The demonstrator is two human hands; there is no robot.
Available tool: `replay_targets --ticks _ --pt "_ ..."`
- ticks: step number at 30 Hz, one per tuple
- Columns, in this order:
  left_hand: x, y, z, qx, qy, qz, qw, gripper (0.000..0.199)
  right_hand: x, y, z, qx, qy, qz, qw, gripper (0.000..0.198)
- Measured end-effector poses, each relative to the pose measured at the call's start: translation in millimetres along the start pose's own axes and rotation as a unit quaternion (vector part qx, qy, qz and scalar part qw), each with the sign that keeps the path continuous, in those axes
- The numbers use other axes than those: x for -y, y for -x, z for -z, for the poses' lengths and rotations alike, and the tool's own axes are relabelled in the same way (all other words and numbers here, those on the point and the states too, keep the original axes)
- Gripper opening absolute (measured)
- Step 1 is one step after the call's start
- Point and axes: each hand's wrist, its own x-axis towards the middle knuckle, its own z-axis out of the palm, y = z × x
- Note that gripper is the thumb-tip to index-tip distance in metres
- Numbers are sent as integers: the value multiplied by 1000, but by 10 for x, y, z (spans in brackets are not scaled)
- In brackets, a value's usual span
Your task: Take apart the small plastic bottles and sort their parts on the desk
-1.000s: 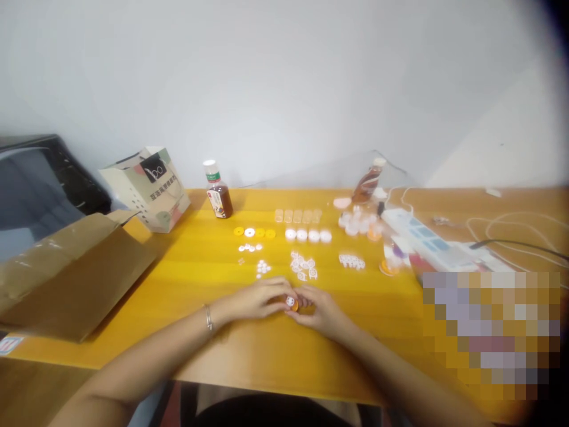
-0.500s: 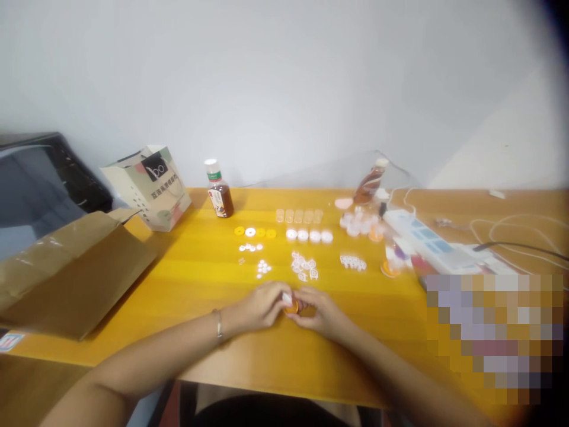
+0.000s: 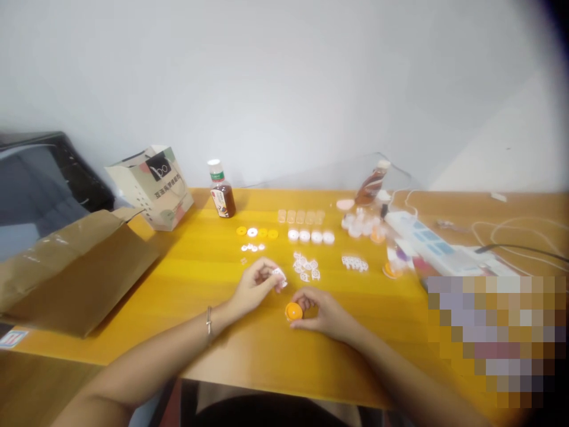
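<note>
My left hand [image 3: 255,287] is closed on a small white plastic piece [image 3: 278,274], held just above the table; the fingers hide part of it. Between the thumb and fingers of my right hand [image 3: 322,313] is an orange round cup-shaped part [image 3: 294,311] with a pale rim. The two hands are apart. Beyond them lie white openwork pieces [image 3: 306,265] and a cluster of small white toothed parts [image 3: 354,263]. Further back are white round discs [image 3: 310,236], yellow rings [image 3: 268,234], little white parts [image 3: 252,248] and a row of clear cups [image 3: 301,217].
A cardboard box [image 3: 89,279] and a paper bag [image 3: 155,190] stand left. One brown drink bottle [image 3: 223,198] is at the back, another bottle [image 3: 372,182] leans at right. Nearby are pale round parts [image 3: 361,222], a power strip [image 3: 422,240] and loose cables [image 3: 520,246].
My left hand has moved up and left, away from my right hand, carrying the white piece. The orange part stays in my right hand, now more exposed.
</note>
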Motion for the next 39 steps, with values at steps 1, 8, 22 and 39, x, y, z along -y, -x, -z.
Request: replay_targets --ticks 1,8,22,39 --pt "4 -6 7 -4 19 5 1000 22 -4 1 1 2 -5 -2 1000 30" --pt "3 2 -14 -24 -30 -1 999 26 68 -24 27 -72 -112 -28 991 27" --pt "-127 -98 -34 70 -131 -82 986 25 209 -293 181 -30 -280 -28 959 20" --pt "62 -115 8 75 -364 -266 890 25 179 -287 124 -120 -298 -120 939 25"
